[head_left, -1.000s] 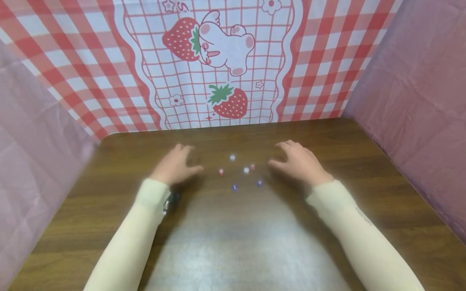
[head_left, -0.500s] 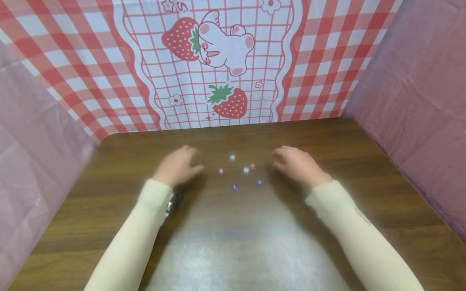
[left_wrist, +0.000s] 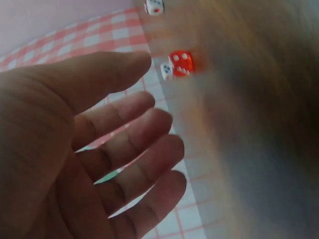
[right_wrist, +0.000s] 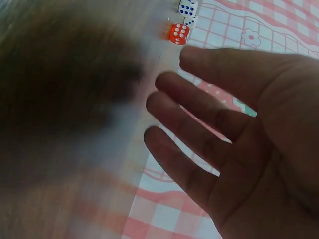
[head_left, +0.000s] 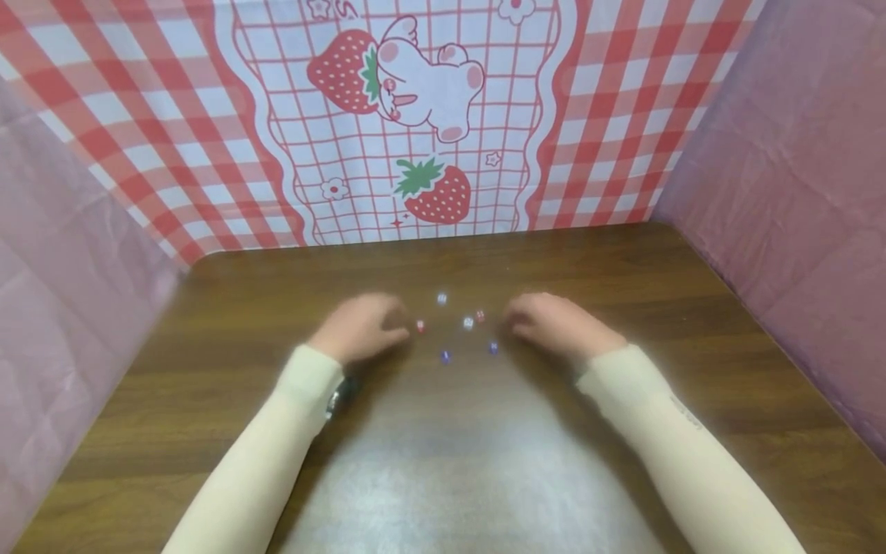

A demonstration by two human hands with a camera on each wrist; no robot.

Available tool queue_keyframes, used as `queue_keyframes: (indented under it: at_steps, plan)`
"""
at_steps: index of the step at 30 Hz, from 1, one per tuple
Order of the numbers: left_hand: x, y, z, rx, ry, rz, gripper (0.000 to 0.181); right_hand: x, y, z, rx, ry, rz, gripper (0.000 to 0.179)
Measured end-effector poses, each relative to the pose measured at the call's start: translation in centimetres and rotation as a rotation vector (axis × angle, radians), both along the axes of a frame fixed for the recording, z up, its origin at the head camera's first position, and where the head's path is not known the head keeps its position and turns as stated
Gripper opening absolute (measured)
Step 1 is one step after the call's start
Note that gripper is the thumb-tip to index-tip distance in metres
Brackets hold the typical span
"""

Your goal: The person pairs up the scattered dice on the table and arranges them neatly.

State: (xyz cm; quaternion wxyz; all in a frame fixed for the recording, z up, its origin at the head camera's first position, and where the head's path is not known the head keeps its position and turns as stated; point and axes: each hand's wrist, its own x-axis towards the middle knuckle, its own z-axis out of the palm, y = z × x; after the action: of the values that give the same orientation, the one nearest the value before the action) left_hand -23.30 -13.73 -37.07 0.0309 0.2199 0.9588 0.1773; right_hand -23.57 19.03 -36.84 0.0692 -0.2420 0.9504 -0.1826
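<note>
Several small dice lie scattered at the middle of the brown table. My left hand [head_left: 364, 327] is just left of a red die [head_left: 420, 326], its fingers loosely bent with nothing between them. On the other side my right hand [head_left: 557, 325] hovers near a second red die [head_left: 481, 315], its relaxed fingers also holding nothing. A white die [head_left: 468, 322] sits beside that red one, and another white die [head_left: 441, 298] lies farther back. Two blue-purple dice, one [head_left: 446, 356] nearer the left and one [head_left: 494, 347] nearer the right, are in front.
The wood-grain table [head_left: 443, 431] reaches back to a red checked cloth [head_left: 609, 115] printed with strawberries. Pink fabric hangs on the left [head_left: 62, 269] and right [head_left: 796, 192]. A dark watch-like object [head_left: 339, 396] is strapped at my left wrist.
Both hands have come closer to the dice, the left moving right and nearer to me, the right sliding slightly left and nearer. Their fingers have bent more. The dice stay put.
</note>
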Motion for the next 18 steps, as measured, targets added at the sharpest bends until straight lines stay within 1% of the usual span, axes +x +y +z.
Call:
queue_keyframes:
  at_steps: [2,5,8,10,13,18]
  plan:
    - [0.2,0.5,-0.1,0.013,-0.012,-0.025,0.029,0.0,0.0,-0.1,0.001,-0.012,0.034,0.028]
    - [0.3,1.2,-0.4,0.015,-0.017,-0.056,0.028,0.0,-0.2,-0.4,-0.004,-0.020,0.093,0.027]
    - [0.5,1.8,-0.8,-0.010,-0.012,-0.076,0.030,0.0,-0.4,-0.4,-0.014,-0.025,0.140,0.026]
    - [0.6,2.2,-1.0,-0.028,-0.022,-0.092,0.030,-0.1,-0.5,-0.5,-0.020,-0.020,0.178,0.026]
    - [0.9,2.7,-1.2,-0.045,-0.042,-0.121,0.030,-0.1,-0.7,-0.6,-0.026,-0.014,0.209,0.026]
    - [1.4,3.3,-1.3,-0.037,-0.067,-0.151,0.030,0.0,-1.0,-0.9,-0.027,-0.015,0.242,0.025]
